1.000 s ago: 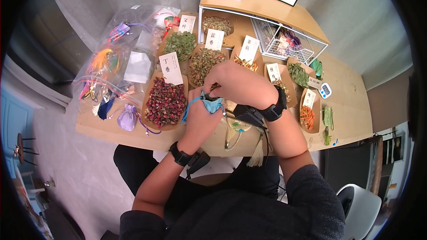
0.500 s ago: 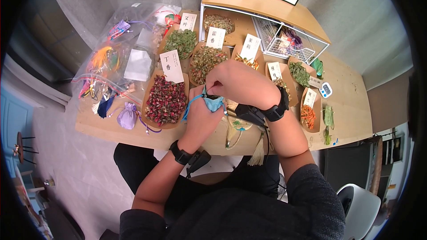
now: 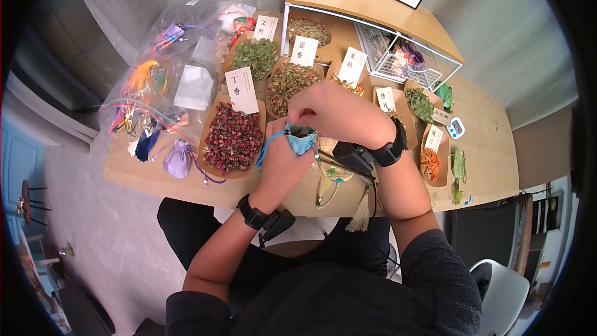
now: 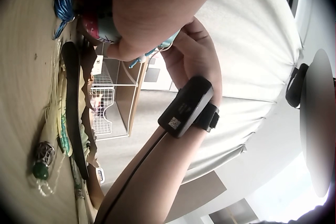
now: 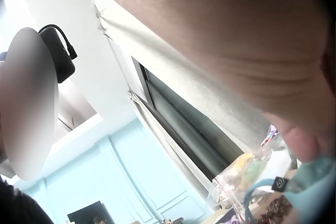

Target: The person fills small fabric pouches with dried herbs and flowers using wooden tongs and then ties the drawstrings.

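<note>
A small light-blue drawstring pouch (image 3: 301, 143) with dark filling showing at its mouth sits in my left hand (image 3: 283, 155), whose fingers wrap it from the side. My right hand (image 3: 339, 115) bends over the pouch from above, thumb and fingers curled in at its rim; their tips are partly hidden. Blue cords hang off the pouch's side. In the left wrist view my right hand (image 4: 194, 50) meets the rim beside a blue cord (image 4: 137, 62). The right wrist view shows blue fabric (image 5: 315, 187) just below a fingertip.
Paper trays of dried rosebuds (image 3: 233, 140), green leaves (image 3: 255, 56) and orange petals (image 3: 430, 163) stand around the hands with lettered cards. Left are a purple pouch (image 3: 178, 160) and a clear bag (image 3: 149, 87). A tasselled ornament (image 3: 336, 177) lies near the front edge; a wooden shelf (image 3: 373, 18) is behind.
The right hand's fingers have shifted slightly at the pouch's rim, and the mouth now looks wider, with more dark filling showing. The left hand keeps its hold. The head view has shifted slightly.
</note>
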A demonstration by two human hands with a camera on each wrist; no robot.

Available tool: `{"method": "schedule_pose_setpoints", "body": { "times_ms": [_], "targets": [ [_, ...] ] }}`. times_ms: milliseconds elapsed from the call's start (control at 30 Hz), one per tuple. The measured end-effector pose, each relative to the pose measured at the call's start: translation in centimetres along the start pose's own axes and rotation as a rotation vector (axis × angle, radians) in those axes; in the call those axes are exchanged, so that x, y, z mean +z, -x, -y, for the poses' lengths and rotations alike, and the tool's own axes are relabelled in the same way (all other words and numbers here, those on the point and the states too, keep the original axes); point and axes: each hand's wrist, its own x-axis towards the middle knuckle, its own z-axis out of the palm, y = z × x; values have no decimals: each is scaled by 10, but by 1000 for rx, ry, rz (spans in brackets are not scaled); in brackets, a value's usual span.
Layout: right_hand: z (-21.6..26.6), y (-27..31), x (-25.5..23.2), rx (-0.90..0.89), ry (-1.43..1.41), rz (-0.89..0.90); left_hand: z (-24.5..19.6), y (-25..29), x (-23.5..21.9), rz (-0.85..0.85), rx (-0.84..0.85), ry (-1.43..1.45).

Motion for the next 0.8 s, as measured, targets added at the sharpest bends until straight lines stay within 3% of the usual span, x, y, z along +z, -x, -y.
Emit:
{"method": "schedule_pose_setpoints", "body": {
  "times_ms": [567, 667, 800],
  "targets": [
    [2, 0, 0, 86, 40, 66, 1, 1, 0, -3, -25, -25],
    [0, 0, -1, 6, 67, 19, -3, 1, -2, 5, -31, -22],
    [0, 0, -7, 93, -53, 57, -2, 1, -2, 7, -38, -16]
  ]
}}
